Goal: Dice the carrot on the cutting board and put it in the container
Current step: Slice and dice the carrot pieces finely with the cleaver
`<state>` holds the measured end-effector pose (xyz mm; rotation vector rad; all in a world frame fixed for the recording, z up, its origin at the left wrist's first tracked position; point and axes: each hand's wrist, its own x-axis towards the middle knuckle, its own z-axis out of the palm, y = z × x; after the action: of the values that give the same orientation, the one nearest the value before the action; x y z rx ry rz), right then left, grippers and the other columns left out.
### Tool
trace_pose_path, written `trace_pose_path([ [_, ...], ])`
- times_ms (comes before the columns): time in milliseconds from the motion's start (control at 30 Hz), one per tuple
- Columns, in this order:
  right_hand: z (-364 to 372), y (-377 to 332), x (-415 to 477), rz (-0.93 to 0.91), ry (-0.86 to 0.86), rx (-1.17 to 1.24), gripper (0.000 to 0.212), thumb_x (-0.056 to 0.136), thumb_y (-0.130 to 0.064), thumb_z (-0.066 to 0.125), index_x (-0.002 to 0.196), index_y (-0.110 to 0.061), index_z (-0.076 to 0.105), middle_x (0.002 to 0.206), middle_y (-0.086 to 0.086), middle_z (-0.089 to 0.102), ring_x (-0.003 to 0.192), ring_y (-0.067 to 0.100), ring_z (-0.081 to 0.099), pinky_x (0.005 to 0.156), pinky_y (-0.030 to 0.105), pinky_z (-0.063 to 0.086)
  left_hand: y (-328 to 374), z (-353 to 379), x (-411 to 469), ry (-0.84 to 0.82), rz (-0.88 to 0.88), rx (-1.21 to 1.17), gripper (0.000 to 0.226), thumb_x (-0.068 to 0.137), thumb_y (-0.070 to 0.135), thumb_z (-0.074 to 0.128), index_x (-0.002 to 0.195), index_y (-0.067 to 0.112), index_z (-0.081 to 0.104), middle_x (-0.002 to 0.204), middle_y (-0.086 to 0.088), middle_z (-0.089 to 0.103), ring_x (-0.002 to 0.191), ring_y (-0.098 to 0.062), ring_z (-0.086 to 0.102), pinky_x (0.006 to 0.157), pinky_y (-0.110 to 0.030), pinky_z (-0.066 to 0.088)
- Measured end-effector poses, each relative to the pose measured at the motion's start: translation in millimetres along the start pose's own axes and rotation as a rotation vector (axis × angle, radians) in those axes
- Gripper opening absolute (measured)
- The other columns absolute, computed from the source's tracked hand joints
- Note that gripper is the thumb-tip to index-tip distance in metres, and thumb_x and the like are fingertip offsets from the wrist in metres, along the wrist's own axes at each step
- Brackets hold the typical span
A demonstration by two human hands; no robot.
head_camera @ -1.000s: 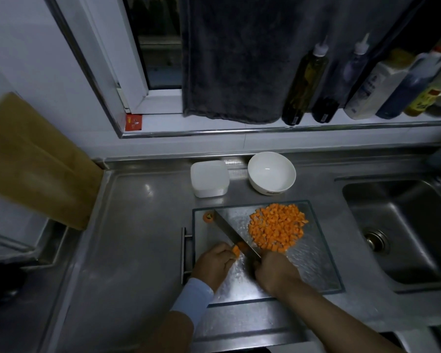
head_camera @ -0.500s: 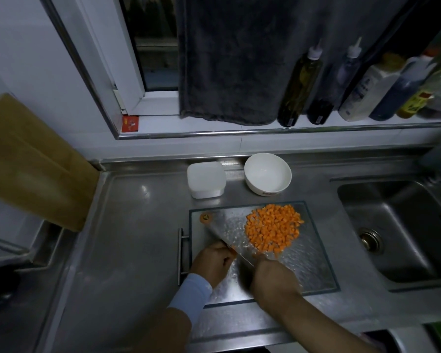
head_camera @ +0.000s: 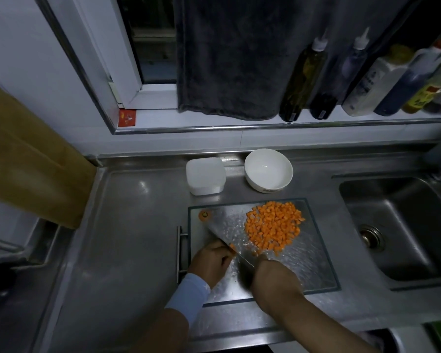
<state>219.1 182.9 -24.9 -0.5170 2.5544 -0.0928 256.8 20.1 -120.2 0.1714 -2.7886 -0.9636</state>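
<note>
A heap of orange carrot dice (head_camera: 273, 228) lies on the far right part of the glass cutting board (head_camera: 313, 266). My right hand (head_camera: 273, 278) grips the knife (head_camera: 222, 233), whose wide blade slants toward the board's far left corner. My left hand (head_camera: 211, 261) pinches a small remaining carrot piece (head_camera: 232, 247) against the blade. A round carrot end (head_camera: 204, 214) sits in the far left corner of the board. The white lidded container (head_camera: 205, 175) and a white bowl (head_camera: 268, 169) stand just behind the board.
The steel sink (head_camera: 405, 230) opens to the right of the board. Several bottles (head_camera: 303, 77) line the sill under a dark towel (head_camera: 234, 59). A wooden board (head_camera: 28, 159) leans at the left wall. A bar handle (head_camera: 180, 250) runs beside the glass board's left edge.
The knife has dropped lower and closer to my left hand's fingertips. The carrot piece under my fingers looks smaller. The heap has not moved.
</note>
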Motion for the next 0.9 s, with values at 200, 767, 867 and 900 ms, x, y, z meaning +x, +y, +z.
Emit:
trace_pose_path([
  [200,3.7,-0.6,31.3,-0.021,-0.071,0.084,0.036,0.097,-0.040,0.048,0.120,-0.015,0.059,0.119,0.006,0.066,0.111,0.021,0.062,0.093,0.031,0.050,-4.5,3.5,-1.0,0.010,0.004,-0.034,0.013,0.079,0.019,0.064,0.085,0.017,0.076,0.094,0.004,0.069,0.077,-0.013,0.066,0.072,-0.025,0.056],
  [767,3.0,-5.3,8.6,-0.006,0.000,0.014,0.026,0.095,-0.022,0.049,0.118,-0.017,0.060,0.118,0.005,0.065,0.109,0.021,0.063,0.089,0.029,0.048,-2.5,4.7,-6.5,0.073,0.070,-0.059,0.016,0.078,0.022,0.062,0.082,0.016,0.077,0.091,0.001,0.071,0.079,-0.011,0.066,0.078,-0.010,0.049],
  [867,0.8,0.0,-2.5,-0.010,0.002,0.035,0.022,0.095,-0.022,0.049,0.113,-0.019,0.060,0.112,0.003,0.067,0.105,0.022,0.065,0.085,0.030,0.049,-10.6,9.8,-8.4,-0.002,0.051,-0.049,0.022,0.073,0.008,0.072,0.094,0.015,0.075,0.098,0.004,0.070,0.088,-0.017,0.067,0.080,-0.026,0.056],
  [900,-0.5,1.5,-4.5,-0.013,0.001,0.048,0.021,0.095,-0.022,0.049,0.113,-0.019,0.060,0.112,0.003,0.067,0.105,0.021,0.065,0.086,0.030,0.049,-13.5,10.8,-8.5,0.006,-0.013,-0.062,0.022,0.079,0.012,0.068,0.100,0.014,0.073,0.098,0.012,0.067,0.094,-0.016,0.066,0.083,-0.023,0.054],
])
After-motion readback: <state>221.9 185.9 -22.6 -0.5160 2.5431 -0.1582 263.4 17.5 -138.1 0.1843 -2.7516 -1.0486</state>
